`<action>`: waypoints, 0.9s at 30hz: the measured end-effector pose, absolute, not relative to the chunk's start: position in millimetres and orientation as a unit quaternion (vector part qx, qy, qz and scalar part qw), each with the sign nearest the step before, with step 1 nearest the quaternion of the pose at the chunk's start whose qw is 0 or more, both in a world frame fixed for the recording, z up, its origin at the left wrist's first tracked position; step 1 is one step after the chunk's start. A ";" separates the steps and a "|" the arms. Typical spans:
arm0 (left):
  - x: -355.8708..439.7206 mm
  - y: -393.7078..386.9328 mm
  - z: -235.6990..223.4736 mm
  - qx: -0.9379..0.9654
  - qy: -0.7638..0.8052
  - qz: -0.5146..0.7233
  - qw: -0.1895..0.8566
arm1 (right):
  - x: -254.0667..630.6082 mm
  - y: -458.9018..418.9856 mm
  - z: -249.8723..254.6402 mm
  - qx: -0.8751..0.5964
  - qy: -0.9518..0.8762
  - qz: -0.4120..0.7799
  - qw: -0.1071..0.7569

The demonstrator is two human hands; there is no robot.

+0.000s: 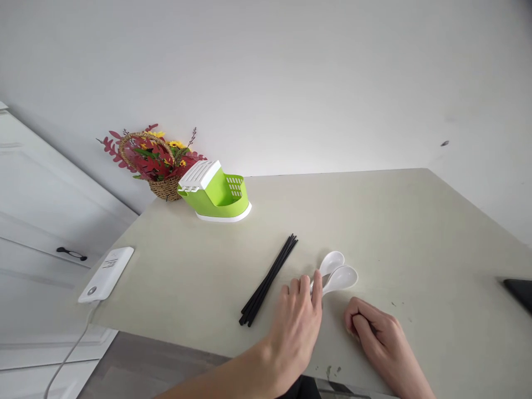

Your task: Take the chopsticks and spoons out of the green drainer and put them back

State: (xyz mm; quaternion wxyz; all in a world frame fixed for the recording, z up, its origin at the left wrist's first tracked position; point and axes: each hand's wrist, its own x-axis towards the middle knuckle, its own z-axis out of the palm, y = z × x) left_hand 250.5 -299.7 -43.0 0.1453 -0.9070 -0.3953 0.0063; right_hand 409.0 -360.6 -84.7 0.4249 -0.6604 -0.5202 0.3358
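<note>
Two white spoons [341, 278] lie on the light table with their bowls pointing away from me. My left hand [300, 310] is over their handles, its fingers closed about them; the handle ends are hidden beneath it. To the right of the spoons, my right hand [372, 327] rests on the table as a loose fist, with nothing visible in it. A bundle of several black chopsticks [269, 281] lies at a slant just left of my left hand, apart from it.
A green and white utensil holder [226, 209] stands at the back left, in front of a wicker basket [166, 189] of artificial flowers. A white power strip [106, 275] with a cord lies at the left edge. A dark object [519, 291] shows at far right.
</note>
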 end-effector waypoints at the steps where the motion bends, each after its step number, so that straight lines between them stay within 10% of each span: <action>1: 247.6 -299.4 -40.1 -0.907 -0.398 -0.008 0.136 | 408.6 -360.5 -84.4 -0.662 -0.519 0.334 0.426; 12: 123.0 -97.6 79.7 -0.762 -0.489 -0.330 0.265 | 407.1 -361.1 -88.0 -0.676 -0.512 0.327 0.418; 27: 144.6 -77.2 32.1 -0.811 -0.453 -0.338 0.148 | 403.9 -359.5 -87.1 -0.685 -0.505 0.319 0.418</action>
